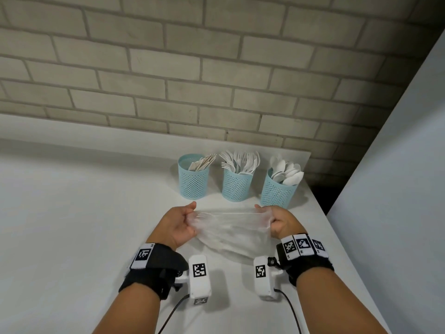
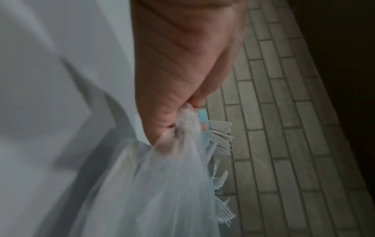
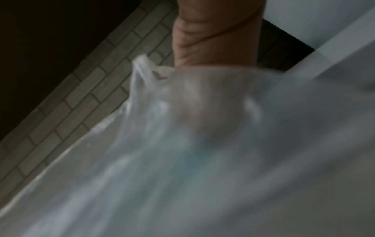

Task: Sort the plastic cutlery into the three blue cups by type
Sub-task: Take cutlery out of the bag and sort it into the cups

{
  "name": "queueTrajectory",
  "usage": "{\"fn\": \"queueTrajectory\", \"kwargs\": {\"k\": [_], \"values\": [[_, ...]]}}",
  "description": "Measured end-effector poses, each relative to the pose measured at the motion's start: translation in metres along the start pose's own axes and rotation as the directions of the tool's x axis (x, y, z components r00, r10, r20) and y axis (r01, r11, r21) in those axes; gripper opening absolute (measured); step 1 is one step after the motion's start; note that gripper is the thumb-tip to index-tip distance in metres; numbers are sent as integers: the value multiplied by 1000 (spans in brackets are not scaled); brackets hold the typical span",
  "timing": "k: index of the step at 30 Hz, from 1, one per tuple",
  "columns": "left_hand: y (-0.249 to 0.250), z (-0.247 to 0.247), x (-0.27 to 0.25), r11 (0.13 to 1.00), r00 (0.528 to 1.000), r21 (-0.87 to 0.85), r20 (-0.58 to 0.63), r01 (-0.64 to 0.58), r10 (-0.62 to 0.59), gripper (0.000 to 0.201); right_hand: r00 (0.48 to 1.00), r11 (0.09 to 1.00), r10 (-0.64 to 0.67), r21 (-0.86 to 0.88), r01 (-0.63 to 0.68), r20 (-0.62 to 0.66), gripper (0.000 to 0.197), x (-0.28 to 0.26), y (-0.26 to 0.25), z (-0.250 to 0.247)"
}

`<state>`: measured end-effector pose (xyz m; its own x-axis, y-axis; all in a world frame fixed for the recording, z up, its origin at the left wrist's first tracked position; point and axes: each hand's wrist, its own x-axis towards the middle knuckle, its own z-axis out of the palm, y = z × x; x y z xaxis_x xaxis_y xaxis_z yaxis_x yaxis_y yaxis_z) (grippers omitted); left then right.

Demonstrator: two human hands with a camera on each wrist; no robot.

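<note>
**Cups sorted, bag stretched between my hands**

My left hand (image 1: 179, 221) pinches one end of the clear plastic bag (image 1: 232, 231) and my right hand (image 1: 280, 221) has its fingers curled round the other end, so each grip is closed on film, not on cutlery. The bag hangs taut between them just above the white bench (image 1: 72, 213), its belly sagging toward me.

The task's things stand just beyond my knuckles: the left blue cup (image 1: 193, 180) holds the knives (image 1: 202, 162), the middle blue cup (image 1: 236, 185) the forks (image 1: 240, 161), and the right blue cup (image 1: 277, 192) the spoons (image 1: 287, 172). I judge the sorting done or nearly so. The bag looks empty from the head view, though the film is hazy and both wrist views are blurred, so a stray piece could hide in a fold.

To finish well, I would keep the pull even on both ends, check through the film for anything left, then fold or set the bag aside on the near side, away from the cups, which stand close enough for a careless sweep to tip them.

Both forearms reach forward, roughly parallel, wrists level, palms turned inward toward each other.
</note>
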<state>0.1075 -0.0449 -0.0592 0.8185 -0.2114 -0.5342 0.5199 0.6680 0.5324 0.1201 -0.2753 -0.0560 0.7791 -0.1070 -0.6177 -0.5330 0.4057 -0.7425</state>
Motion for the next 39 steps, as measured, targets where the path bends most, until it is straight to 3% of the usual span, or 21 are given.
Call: {"fn": "queueTrajectory", "kwargs": {"k": [2, 4, 6, 8, 9, 10, 12, 14, 17, 19, 20, 22, 23, 25, 26, 27, 29, 32, 36, 38, 39], "values": [[-2, -1, -1, 995, 999, 99, -38, 9, -6, 22, 995, 999, -32, -32, 29, -92, 13, 4, 3, -1], [-1, -3, -3, 901, 997, 432, -49, -29, 56, 23, 950, 931, -269, -296, 214, -159, 20, 11, -1, 1], [1, 1, -8, 640, 993, 766, -19, -59, 115, 23, 826, 636, -546, -711, 300, -140, 13, 2, -9, 8], [4, 6, -8, 343, 974, 931, 49, -124, 219, 19, 746, 234, -664, -960, 156, -41, 17, -16, -17, 16], [5, 10, -7, 185, 948, 967, 116, -176, 297, 16, 763, 71, -645, -992, 104, 34, 28, -24, -21, 21], [5, 14, -6, 34, 912, 977, 183, -210, 368, 16, 802, -27, -591, -996, 83, 83, 39, -33, -23, 26], [3, 20, -3, -154, 848, 958, 286, -241, 447, 25, 870, -131, -480, -990, 52, 109, 52, -42, -21, 35], [0, 22, 0, -218, 845, 948, 309, -234, 437, 34, 910, -216, -406, -976, -5, 85, 58, -42, -10, 39], [-8, 19, 6, -280, 895, 946, 259, -160, 363, 33, 946, -266, -320, -963, -40, 49, 46, -34, 10, 44], [-10, 17, 5, -266, 907, 955, 224, -131, 357, 23, 937, -214, -345, -977, -18, 59, 33, -29, 16, 41], [-9, 16, 5, -244, 907, 962, 211, -125, 365, 23, 930, -144, -363, -990, 12, 64, 29, -26, 15, 37], [-6, 14, 3, -119, 895, 984, 168, -130, 413, 28, 935, 95, -347, -989, 110, 71, 25, -20, 6, 26], [-4, 13, 4, 27, 891, 987, 130, -157, 435, 29, 943, 270, -327, -950, 159, 65, 22, -19, 1, 19], [-1, 11, 7, 470, 926, 863, -7, -185, 378, 27, 972, 661, -234, -729, 179, 27, 13, -19, -7, 6], [1, 9, 9, 659, 952, 737, -74, -147, 295, 29, 984, 812, -175, -560, 162, 32, 13, -18, -9, 0], [3, 5, 12, 807, 971, 583, -128, -92, 203, 30, 990, 900, -134, -412, 140, 44, 13, -14, -11, -5], [4, -3, 21, 964, 986, 264, -160, 10, 34, 30, 996, 964, -79, -253, 87, 41, 15, -5, -11, -12], [1, -5, 29, 994, 986, 81, -157, 72, -58, 30, 997, 990, -45, -138, 36, -65, 31, 11, -3, -13], [-1, -4, 20, 991, 994, 102, -73, 84, -77, 19, 993, 982, -75, -179, 57, -95, 25, 17, 11, -12], [2, -3, 12, 929, 998, 363, -14, 67, -66, 21, 979, 932, -125, -358, 60, -161, 27, 18, 10, -10], [4, -2, 8, 842, 999, 538, -10, 36, -36, 22, 956, 815, -226, -574, 81, -185, 24, 15, 7, -6]]}}
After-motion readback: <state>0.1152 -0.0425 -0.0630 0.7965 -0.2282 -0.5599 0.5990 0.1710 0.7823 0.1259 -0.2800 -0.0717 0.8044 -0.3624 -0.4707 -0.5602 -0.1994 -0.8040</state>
